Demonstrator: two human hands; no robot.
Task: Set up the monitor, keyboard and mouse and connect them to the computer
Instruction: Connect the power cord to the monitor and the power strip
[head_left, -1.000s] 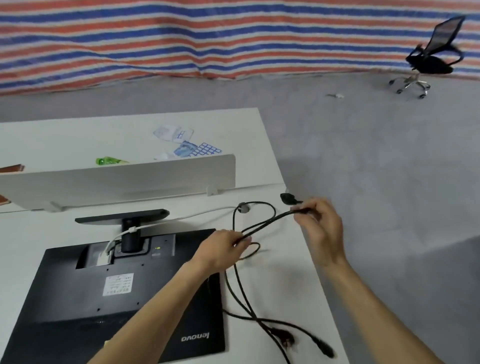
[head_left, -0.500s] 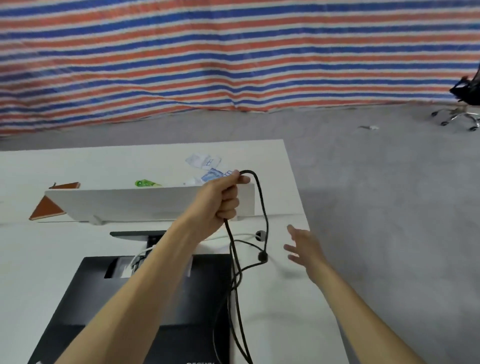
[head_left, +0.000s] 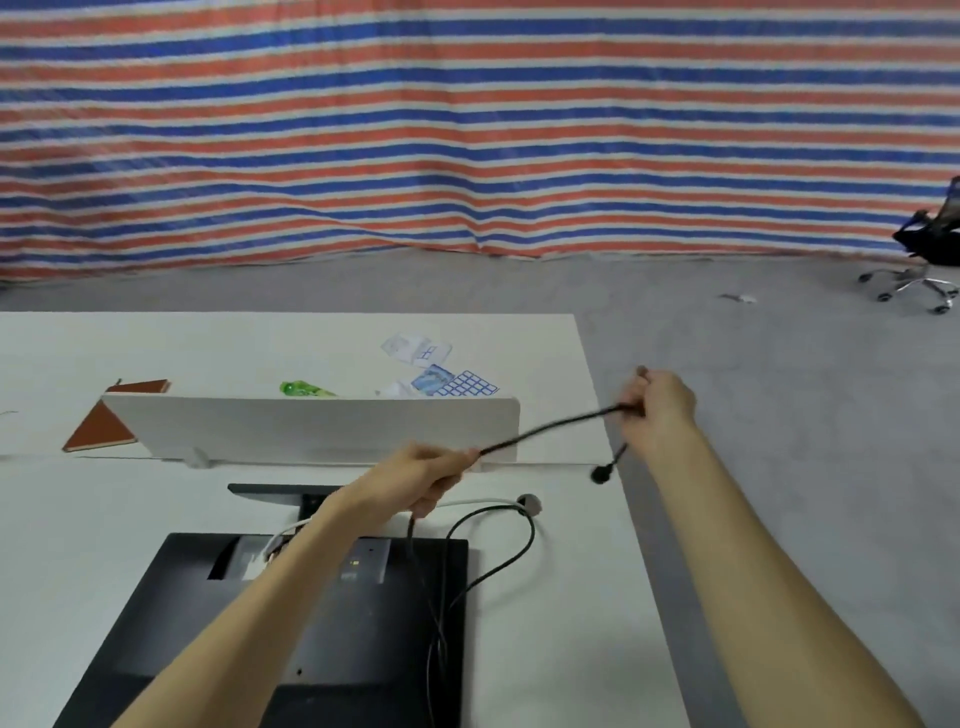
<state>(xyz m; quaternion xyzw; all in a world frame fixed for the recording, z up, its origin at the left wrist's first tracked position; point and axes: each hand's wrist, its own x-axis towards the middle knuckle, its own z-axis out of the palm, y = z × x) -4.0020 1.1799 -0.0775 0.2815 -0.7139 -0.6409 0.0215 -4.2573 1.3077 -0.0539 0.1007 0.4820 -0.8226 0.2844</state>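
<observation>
A black monitor (head_left: 395, 629) lies face down on the white desk (head_left: 582, 623), its stand toward the divider. A black cable (head_left: 550, 428) is stretched in the air between my hands. My left hand (head_left: 426, 475) grips it above the monitor's top edge. My right hand (head_left: 657, 405) holds it past the desk's right edge, and a black plug (head_left: 600, 474) dangles below that hand. The rest of the cable loops over the monitor's back and the desk. A white cable (head_left: 483, 502) runs from the monitor to a connector at the right.
A white divider panel (head_left: 311, 428) stands across the desk behind the monitor. Beyond it lie a brown notebook (head_left: 104, 428), a green packet (head_left: 306, 388) and sticker sheets (head_left: 447, 382). Grey floor lies to the right, with an office chair (head_left: 930, 260) by the striped tarp.
My right hand, open and empty half a second ago, now holds the cable and has pulled it out to the right. My left hand has dropped lower, and the cable is pulled taut.
</observation>
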